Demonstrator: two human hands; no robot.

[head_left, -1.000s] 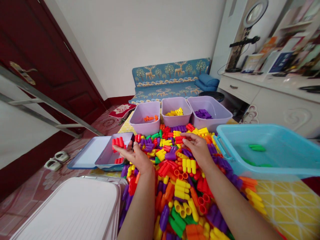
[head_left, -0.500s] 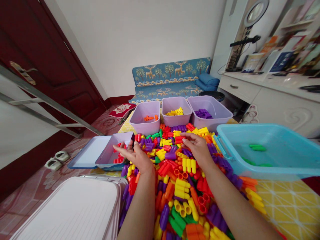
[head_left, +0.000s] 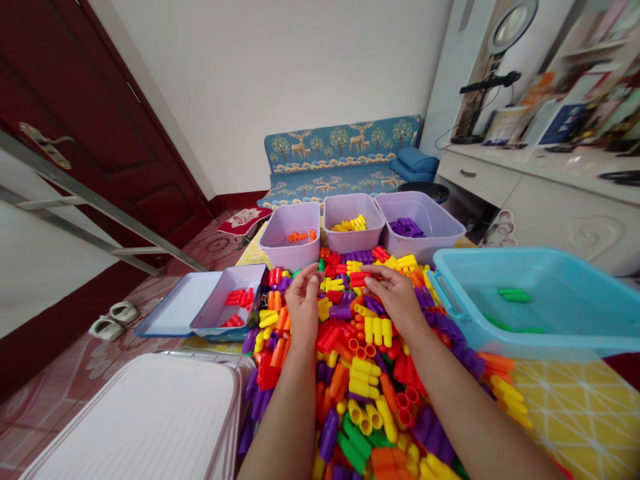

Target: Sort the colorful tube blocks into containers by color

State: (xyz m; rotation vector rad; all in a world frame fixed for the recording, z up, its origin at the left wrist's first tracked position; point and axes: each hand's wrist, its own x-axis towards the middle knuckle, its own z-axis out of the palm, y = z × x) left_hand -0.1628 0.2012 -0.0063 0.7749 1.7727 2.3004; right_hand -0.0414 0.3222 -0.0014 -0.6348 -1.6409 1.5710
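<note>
Across the table spreads a heap of plastic tube-shaped building pieces (head_left: 364,377) in red, yellow, orange, purple and green, many joined in short rows. My right hand (head_left: 396,293) pinches a red tube piece (head_left: 358,279) between thumb and fingers, above the far part of the heap. My left hand (head_left: 303,301) is over the heap to the left of it, fingers loosely bent and apart from the thumb, with nothing visible in them. Left of that hand, an open lidded box (head_left: 207,320) contains several red pieces (head_left: 240,298).
Along the back stand three lilac bins: one with orange pieces (head_left: 290,255), one with yellow (head_left: 353,241), one with purple (head_left: 440,247). A blue tub (head_left: 560,313) with green pieces is at right. White lids (head_left: 135,413) lie front left. A sofa (head_left: 340,160) stands behind.
My left hand has moved right, from over the box of red pieces to above the heap, and its fingers have bent inward. My right hand stays in place with the red piece.
</note>
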